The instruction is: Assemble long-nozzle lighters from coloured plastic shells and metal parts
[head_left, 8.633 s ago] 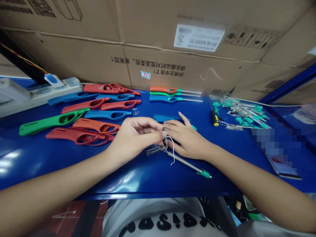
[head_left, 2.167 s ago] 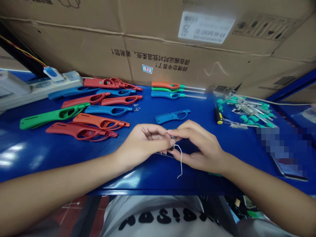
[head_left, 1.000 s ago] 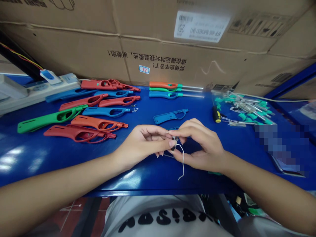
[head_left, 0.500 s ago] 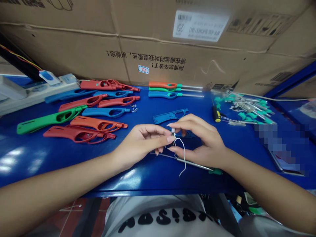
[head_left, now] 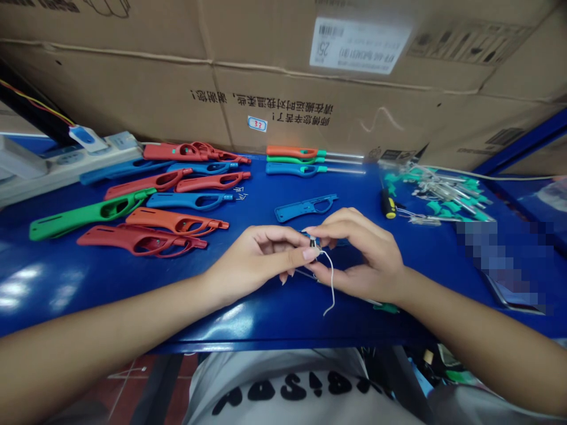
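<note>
Between the thumb and fingers of my left hand [head_left: 270, 254] is a small black-and-white igniter [head_left: 313, 242], mostly covered by them. A white wire [head_left: 332, 283] curves from it down toward me. Closed around the same igniter from the right, my right hand [head_left: 361, 254] has its index finger near the top and its thumb below. Under the hands lies a metal lighter tube, largely hidden, with a green end [head_left: 386, 307] showing. Just beyond my fingers rests a blue lighter shell half [head_left: 305, 208]; another blue piece is partly hidden behind my right hand.
Several red, blue, green and orange lighter handles [head_left: 142, 239] lie at left beside a power strip [head_left: 73, 165]. Lighters with metal tubes [head_left: 295, 169] sit at the back. At right are a pile of tubes with green parts [head_left: 447, 192], a yellow-black screwdriver [head_left: 388, 203] and a phone [head_left: 514, 295].
Both hands have shifted slightly, with the right fingers closing nearer to the left thumb. The igniter has moved a little right and is more covered, as is the metal tube below.
</note>
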`<action>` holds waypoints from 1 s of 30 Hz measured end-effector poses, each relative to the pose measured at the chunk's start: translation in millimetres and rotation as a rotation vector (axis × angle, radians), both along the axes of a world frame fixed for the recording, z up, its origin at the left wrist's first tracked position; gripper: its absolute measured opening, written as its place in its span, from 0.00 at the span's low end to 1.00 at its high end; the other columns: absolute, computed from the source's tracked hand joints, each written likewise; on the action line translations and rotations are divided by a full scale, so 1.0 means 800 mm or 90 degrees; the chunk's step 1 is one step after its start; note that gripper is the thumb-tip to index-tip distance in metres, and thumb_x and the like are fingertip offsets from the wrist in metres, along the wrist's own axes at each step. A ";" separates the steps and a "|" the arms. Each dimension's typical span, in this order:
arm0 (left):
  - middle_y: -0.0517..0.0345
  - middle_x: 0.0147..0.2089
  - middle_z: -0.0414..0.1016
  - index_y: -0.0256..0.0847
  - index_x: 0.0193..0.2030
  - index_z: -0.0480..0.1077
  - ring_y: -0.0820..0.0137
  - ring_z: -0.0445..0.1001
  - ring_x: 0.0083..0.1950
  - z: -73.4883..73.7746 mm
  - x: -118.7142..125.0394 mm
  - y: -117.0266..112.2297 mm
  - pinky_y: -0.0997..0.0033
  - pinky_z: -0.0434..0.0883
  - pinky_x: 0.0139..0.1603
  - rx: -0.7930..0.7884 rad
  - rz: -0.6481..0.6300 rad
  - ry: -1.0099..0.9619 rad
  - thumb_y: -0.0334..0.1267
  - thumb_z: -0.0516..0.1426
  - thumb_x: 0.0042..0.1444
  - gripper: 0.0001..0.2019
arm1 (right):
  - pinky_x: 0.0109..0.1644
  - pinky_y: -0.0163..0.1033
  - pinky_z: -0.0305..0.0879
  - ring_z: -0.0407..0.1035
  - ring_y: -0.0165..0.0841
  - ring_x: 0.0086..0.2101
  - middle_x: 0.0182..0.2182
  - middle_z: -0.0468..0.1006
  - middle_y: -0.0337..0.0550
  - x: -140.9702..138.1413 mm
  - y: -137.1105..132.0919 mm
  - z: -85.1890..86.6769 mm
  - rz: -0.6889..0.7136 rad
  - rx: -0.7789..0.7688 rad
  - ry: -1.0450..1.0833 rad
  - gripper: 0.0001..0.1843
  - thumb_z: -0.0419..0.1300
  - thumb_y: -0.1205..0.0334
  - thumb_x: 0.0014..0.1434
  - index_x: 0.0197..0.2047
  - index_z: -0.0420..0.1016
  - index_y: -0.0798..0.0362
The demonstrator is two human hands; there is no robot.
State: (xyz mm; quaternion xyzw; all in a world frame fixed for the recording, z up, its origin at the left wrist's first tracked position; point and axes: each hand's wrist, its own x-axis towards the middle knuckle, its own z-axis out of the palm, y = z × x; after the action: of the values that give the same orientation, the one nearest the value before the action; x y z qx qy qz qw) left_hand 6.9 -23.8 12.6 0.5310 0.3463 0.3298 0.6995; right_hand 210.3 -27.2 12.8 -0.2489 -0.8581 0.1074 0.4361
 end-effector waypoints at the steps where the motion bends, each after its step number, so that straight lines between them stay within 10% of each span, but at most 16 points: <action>1: 0.60 0.29 0.78 0.39 0.33 0.80 0.79 0.67 0.24 0.000 0.000 0.000 0.80 0.66 0.24 0.007 -0.006 0.004 0.40 0.67 0.54 0.06 | 0.37 0.41 0.69 0.73 0.33 0.36 0.35 0.79 0.41 0.000 0.000 0.000 0.000 -0.002 0.002 0.22 0.68 0.67 0.57 0.54 0.71 0.48; 20: 0.54 0.42 0.82 0.39 0.32 0.80 0.70 0.78 0.44 0.002 0.002 -0.014 0.73 0.74 0.46 0.043 0.032 -0.089 0.34 0.64 0.59 0.05 | 0.37 0.40 0.70 0.69 0.31 0.31 0.31 0.73 0.38 -0.017 -0.013 -0.001 -0.009 -0.078 0.075 0.22 0.66 0.71 0.54 0.52 0.72 0.49; 30: 0.55 0.39 0.81 0.39 0.34 0.80 0.72 0.77 0.40 -0.002 0.001 -0.013 0.76 0.73 0.41 0.034 0.029 -0.113 0.33 0.64 0.59 0.04 | 0.40 0.41 0.70 0.71 0.32 0.35 0.31 0.73 0.38 -0.013 -0.013 -0.004 -0.001 -0.091 0.057 0.20 0.66 0.67 0.58 0.54 0.72 0.49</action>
State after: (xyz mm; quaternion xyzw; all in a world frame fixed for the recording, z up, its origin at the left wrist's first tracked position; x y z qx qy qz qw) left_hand 7.4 -34.4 11.3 0.5104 0.2864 0.4006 0.7050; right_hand 200.3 -37.8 9.4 -0.2750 -0.8277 0.1793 0.4552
